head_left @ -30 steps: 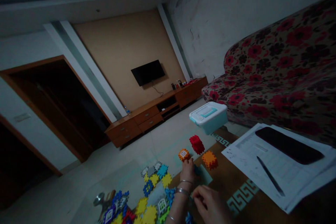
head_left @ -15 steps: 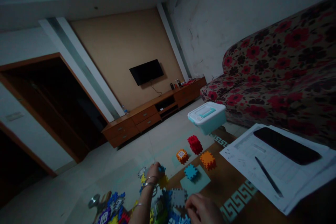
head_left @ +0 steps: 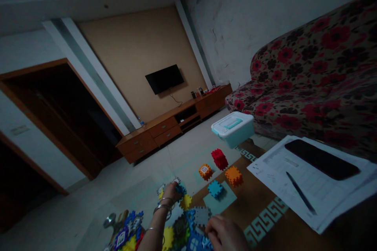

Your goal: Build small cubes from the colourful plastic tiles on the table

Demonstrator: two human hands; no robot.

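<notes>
My left hand (head_left: 170,192), with bracelets on the wrist, reaches to the far side of a pile of coloured foam puzzle tiles (head_left: 188,227); its fingers curl on a blue tile (head_left: 180,190). My right hand (head_left: 225,233) lies at the near edge of the pile, fingers curled beside a grey tile (head_left: 202,216); what it holds is hidden. Beyond the pile stand small foam cubes: a blue cube (head_left: 215,189), an orange cube (head_left: 234,176), a labelled orange cube (head_left: 205,171) and a red cube (head_left: 220,159).
A teal lidded box (head_left: 233,128) stands past the cubes. At right lie papers (head_left: 324,194) with a pen (head_left: 300,193) and a dark phone (head_left: 322,159). A flowered sofa (head_left: 309,86) is behind; a wooden TV cabinet (head_left: 173,123) lines the far wall.
My left hand left the labelled orange cube and moved left to the far edge of the tile pile. A blue cube now stands uncovered. My right hand sank slightly toward the pile.
</notes>
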